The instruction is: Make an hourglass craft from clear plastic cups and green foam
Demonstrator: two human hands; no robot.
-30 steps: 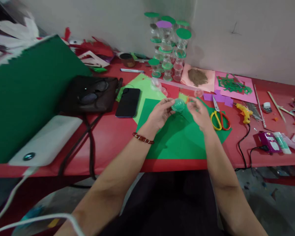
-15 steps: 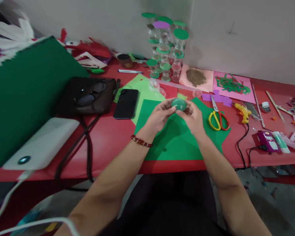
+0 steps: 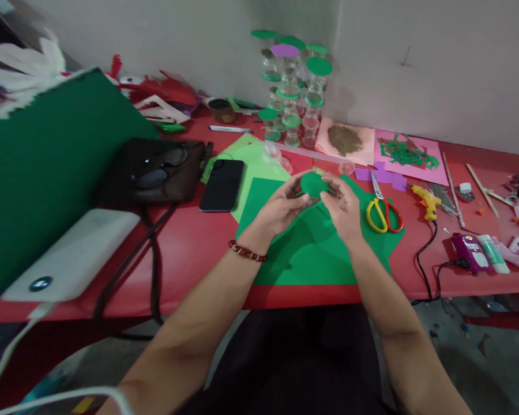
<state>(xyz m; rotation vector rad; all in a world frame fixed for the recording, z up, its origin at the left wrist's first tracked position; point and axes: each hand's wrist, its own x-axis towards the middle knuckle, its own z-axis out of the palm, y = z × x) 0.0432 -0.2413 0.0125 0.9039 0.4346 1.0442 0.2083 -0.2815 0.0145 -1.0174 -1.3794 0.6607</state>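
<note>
A round piece with a flat green top (image 3: 314, 185) is held between both hands above the green paper sheet (image 3: 305, 253). My left hand (image 3: 284, 206) grips its left side, thumb at the near edge. On its right side, the fingers of my right hand (image 3: 342, 208) are closed around the rim. What lies under the green disc is mostly hidden. Scissors (image 3: 383, 210) with yellow and red handles rest on the sheet's right part. Behind the hands, small clear plastic domes (image 3: 346, 167) lie near stacked clear cups (image 3: 290, 92) topped with green and purple discs.
On the left are a phone (image 3: 222, 185), a dark bag (image 3: 155, 173) with glasses, and a white power bank (image 3: 73, 253). To the right lie a yellow glue gun (image 3: 428, 202), a purple box (image 3: 472, 252) with a black cord, and sticks. Trays of brown material and green shreds stand behind.
The held piece has turned over: its clear, shiny face showed before, and now the flat green disc faces up. My right hand's fingers have shifted slightly around it.
</note>
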